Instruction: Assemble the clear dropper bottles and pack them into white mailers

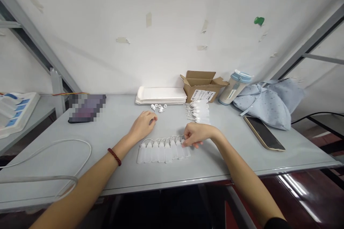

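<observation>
A row of several translucent white sleeves [161, 154] with white tops and looped thin white cords lies near the front of the grey table. At its right end, my right hand [197, 134] is closed, thumb and forefinger pinching the top of a sleeve there. My left hand [143, 124] rests behind the row's left part with its fingers curled together; what they hold, if anything, is hidden. Just beyond its fingertips lie several small white pieces [160, 108], some ring-shaped. A second group of similar corded sleeves [201, 111] sits behind my right hand.
Along the wall stand a stack of white envelopes [161, 94], an open cardboard box [202, 87] and a blue-lidded bottle [235, 87]. To the right are a light blue cloth bag [264, 103] and a phone [264, 134]. A dark blurred item [87, 109] and white cable [87, 150] lie left.
</observation>
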A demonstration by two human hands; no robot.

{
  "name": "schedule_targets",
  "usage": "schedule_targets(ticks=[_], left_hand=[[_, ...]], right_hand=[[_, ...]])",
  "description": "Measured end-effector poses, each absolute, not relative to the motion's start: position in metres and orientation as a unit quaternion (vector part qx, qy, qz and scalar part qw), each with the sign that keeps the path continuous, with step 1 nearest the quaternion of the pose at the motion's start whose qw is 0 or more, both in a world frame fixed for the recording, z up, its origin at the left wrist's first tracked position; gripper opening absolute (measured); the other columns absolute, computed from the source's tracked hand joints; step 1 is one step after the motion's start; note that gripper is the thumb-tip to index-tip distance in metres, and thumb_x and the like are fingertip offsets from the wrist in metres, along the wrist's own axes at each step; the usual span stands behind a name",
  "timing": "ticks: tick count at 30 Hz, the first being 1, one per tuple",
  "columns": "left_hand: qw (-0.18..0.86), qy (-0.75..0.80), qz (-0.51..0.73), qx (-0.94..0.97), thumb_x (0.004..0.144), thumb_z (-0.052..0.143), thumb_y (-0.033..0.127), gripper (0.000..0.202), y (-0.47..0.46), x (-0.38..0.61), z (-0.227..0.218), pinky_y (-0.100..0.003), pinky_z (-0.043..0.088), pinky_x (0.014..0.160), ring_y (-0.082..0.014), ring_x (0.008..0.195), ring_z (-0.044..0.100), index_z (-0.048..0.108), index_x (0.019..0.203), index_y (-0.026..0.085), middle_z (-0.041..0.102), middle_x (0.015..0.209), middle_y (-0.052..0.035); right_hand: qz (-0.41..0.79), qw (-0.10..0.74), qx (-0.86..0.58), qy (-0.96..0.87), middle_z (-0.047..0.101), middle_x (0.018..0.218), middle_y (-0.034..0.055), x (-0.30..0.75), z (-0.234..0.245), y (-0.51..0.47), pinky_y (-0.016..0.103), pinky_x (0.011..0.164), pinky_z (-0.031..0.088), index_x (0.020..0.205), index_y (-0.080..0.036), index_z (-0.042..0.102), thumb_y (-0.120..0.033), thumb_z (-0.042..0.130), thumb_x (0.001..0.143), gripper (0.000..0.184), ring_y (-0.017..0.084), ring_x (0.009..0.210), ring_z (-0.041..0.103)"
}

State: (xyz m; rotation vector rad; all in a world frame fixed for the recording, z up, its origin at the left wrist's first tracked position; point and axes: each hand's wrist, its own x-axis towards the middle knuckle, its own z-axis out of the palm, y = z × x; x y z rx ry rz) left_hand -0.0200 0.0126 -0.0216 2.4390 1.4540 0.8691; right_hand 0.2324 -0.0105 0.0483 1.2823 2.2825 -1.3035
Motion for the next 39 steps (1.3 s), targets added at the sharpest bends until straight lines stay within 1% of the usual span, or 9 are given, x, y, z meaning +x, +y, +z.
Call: schedule_targets(ticks=[6,9,11,16,19,24,30,34,39], left_hand=[[0.088,0.486,0.296,0.818,0.079,0.041,0.013,0.020,0.012,-0.020,-0.022,-0.037,0.047,0.077,-0.0221,0.087,0.054,0.060,0.082,0.021,0.063,0.086,-0.0054],[0.087,0.490,0.298,0.815,0.080,0.042,0.015,0.020,0.011,-0.019,-0.021,-0.037,0.047,0.076,-0.0225,0.087,0.055,0.060,0.087,0.021,0.062,0.086,-0.0053],[0.089,0.491,0.299,0.813,0.080,0.043,0.016,0.020,0.011,-0.019,-0.021,-0.037,0.047,0.077,-0.0228,0.087,0.055,0.059,0.092,0.020,0.062,0.087,-0.0056],[0.094,0.496,0.293,0.812,0.080,0.045,0.016,0.018,0.009,-0.017,-0.020,-0.037,0.047,0.078,-0.0237,0.089,0.057,0.059,0.092,0.018,0.064,0.090,-0.0066],[0.102,0.495,0.294,0.811,0.080,0.045,0.017,0.018,0.006,-0.014,-0.019,-0.037,0.048,0.078,-0.0239,0.091,0.057,0.060,0.091,0.018,0.064,0.090,-0.0072],[0.115,0.469,0.313,0.818,0.082,0.046,0.019,0.018,-0.003,-0.006,-0.014,-0.036,0.048,0.078,-0.0226,0.091,0.057,0.061,0.092,0.019,0.065,0.090,-0.0060],[0.092,0.408,0.367,0.831,0.084,0.048,0.019,0.014,-0.013,0.004,-0.008,-0.033,0.047,0.073,-0.0195,0.082,0.056,0.061,0.088,0.018,0.064,0.082,-0.0050],[0.086,0.371,0.402,0.833,0.085,0.050,0.018,0.013,-0.018,0.007,-0.004,-0.031,0.047,0.071,-0.0175,0.077,0.056,0.062,0.086,0.017,0.065,0.079,-0.0046],[0.143,0.379,0.439,0.802,0.088,0.050,0.024,0.018,-0.023,0.008,0.003,-0.024,0.045,0.059,-0.0122,0.065,0.055,0.064,0.098,0.017,0.066,0.087,-0.0050]], right_hand=[[-0.452,0.160,0.458,0.749,0.057,0.044,-0.0025,0.234,0.047,-0.008,0.023,0.042,0.029,0.047,-0.017,0.050,-0.041,0.063,0.068,0.035,0.009,0.036,0.049],[-0.455,0.159,0.455,0.749,0.059,0.047,-0.0010,0.238,0.048,-0.007,0.022,0.042,0.028,0.046,-0.016,0.050,-0.038,0.062,0.070,0.034,0.010,0.039,0.053],[-0.452,0.090,0.454,0.763,0.059,0.048,-0.0015,0.240,0.048,-0.006,0.022,0.043,0.032,0.050,-0.017,0.050,-0.035,0.060,0.071,0.030,0.009,0.040,0.052],[-0.340,-0.202,0.479,0.784,0.058,0.056,-0.0013,0.235,0.039,-0.002,0.022,0.049,0.035,0.061,-0.017,0.050,-0.034,0.056,0.077,0.024,0.009,0.047,0.049],[-0.224,-0.260,0.484,0.805,0.058,0.061,0.0002,0.226,0.025,0.003,0.022,0.055,0.035,0.067,-0.017,0.054,-0.032,0.058,0.078,0.019,0.011,0.056,0.048],[-0.138,-0.210,0.479,0.841,0.061,0.072,0.0025,0.211,0.003,0.008,0.024,0.058,0.033,0.088,-0.015,0.063,-0.029,0.060,0.082,0.015,0.013,0.062,0.051],[-0.063,-0.149,0.486,0.859,0.060,0.083,0.0062,0.202,0.003,0.003,0.025,0.058,0.032,0.095,-0.013,0.065,-0.027,0.063,0.084,0.018,0.016,0.072,0.055],[-0.043,-0.158,0.484,0.859,0.059,0.088,0.0069,0.199,0.002,0.000,0.025,0.060,0.034,0.097,-0.014,0.066,-0.026,0.064,0.084,0.018,0.016,0.076,0.056],[-0.033,-0.188,0.465,0.864,0.058,0.093,0.0080,0.197,-0.002,-0.003,0.025,0.060,0.037,0.098,-0.015,0.065,-0.024,0.067,0.082,0.019,0.017,0.077,0.057]])
